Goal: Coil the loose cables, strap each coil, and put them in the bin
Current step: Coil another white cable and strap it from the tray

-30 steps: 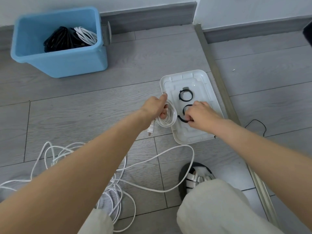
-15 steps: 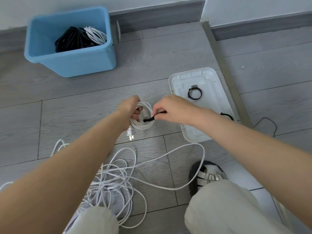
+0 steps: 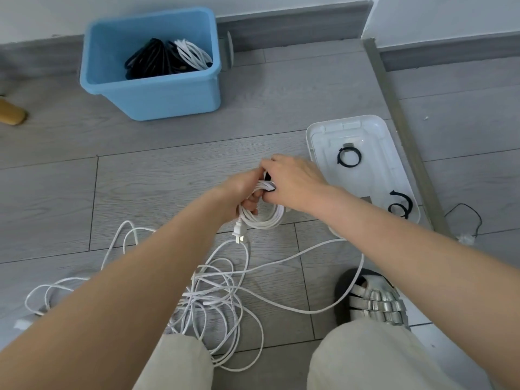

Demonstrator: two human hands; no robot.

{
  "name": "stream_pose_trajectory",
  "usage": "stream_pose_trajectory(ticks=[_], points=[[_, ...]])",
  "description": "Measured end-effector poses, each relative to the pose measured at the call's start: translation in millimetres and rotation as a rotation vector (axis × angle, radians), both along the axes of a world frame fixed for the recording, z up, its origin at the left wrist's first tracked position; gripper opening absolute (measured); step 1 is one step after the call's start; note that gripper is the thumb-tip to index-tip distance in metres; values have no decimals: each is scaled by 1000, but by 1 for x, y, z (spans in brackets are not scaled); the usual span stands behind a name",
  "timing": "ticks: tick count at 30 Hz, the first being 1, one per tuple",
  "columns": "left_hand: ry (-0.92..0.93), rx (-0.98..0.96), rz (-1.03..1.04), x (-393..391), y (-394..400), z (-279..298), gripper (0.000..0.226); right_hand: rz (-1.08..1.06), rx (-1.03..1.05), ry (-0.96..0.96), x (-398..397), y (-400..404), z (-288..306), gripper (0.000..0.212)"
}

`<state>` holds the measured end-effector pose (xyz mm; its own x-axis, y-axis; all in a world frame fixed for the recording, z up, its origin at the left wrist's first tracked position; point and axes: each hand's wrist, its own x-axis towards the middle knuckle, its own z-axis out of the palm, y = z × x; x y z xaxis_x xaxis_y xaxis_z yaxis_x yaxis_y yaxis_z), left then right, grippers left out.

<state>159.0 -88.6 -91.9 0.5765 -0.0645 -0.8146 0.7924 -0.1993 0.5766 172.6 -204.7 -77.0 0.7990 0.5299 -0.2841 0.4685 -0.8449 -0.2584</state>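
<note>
My left hand (image 3: pixel 242 190) grips a small white cable coil (image 3: pixel 264 219) above the grey floor, its plug (image 3: pixel 239 236) hanging below. My right hand (image 3: pixel 292 181) pinches a black strap (image 3: pixel 270 187) against the top of the coil, partly hidden by the fingers. The blue bin (image 3: pixel 157 88) stands at the far left and holds black and white coils. Loose white cable (image 3: pixel 213 299) lies tangled on the floor near my knees. Two more black straps (image 3: pixel 349 156) (image 3: pixel 401 205) lie in the white tray (image 3: pixel 318 136).
A metal floor strip (image 3: pixel 399 114) runs along the tray's right side, with a thin black wire (image 3: pixel 464 213) beyond it. My sandalled foot (image 3: pixel 371 299) is at the lower right. A wooden object (image 3: pixel 11 112) sits at the left edge. Walls close the far side.
My right hand took a black strap from the tray and brought it left onto the coil. Now it is over the coil's top, with the strap against the cable.
</note>
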Motion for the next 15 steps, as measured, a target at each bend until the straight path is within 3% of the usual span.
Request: stream_pose_trajectory(ticks=[8, 12, 15], points=[[-40, 76, -97, -10, 14, 1, 28, -49, 91, 215, -2, 7, -10, 24], [-153, -48, -183, -19, 22, 4, 22, -115, 90, 189, -3, 3, -9, 26], [-198, -37, -128, -21, 24, 2, 15, -120, 106, 184, -1, 3, -9, 31]])
